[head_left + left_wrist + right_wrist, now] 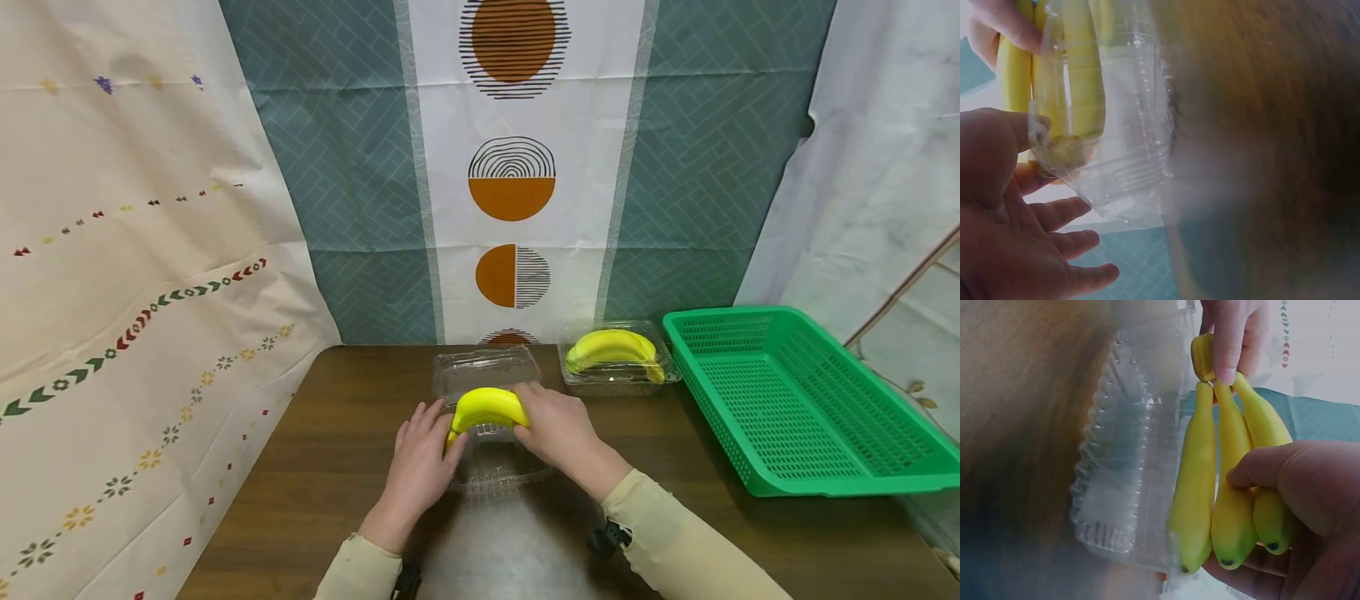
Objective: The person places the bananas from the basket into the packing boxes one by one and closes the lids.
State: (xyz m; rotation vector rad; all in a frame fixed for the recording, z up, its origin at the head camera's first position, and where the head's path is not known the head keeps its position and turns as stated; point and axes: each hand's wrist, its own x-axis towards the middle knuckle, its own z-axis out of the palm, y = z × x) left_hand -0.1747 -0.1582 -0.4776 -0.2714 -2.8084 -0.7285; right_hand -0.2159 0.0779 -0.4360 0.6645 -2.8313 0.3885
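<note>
A bunch of yellow bananas (489, 403) is held level over an open clear plastic clamshell box (501, 482). My left hand (422, 460) pinches the brown stem end (1202, 357) between thumb and index finger, its other fingers spread apart in the left wrist view. At the opposite end, my right hand (558, 427) grips the tips, thumb on top and fingers underneath. Three bananas with greenish, dark-dotted tips show in the right wrist view. The box's lid (487, 372) lies folded back toward the curtain.
At the table's back stands another clear box (615, 386) with a banana bunch (611, 346) inside. A green plastic basket (806, 483) sits on the right. Patterned curtains (360, 167) hang behind and along the sides of the brown wooden table (300, 500).
</note>
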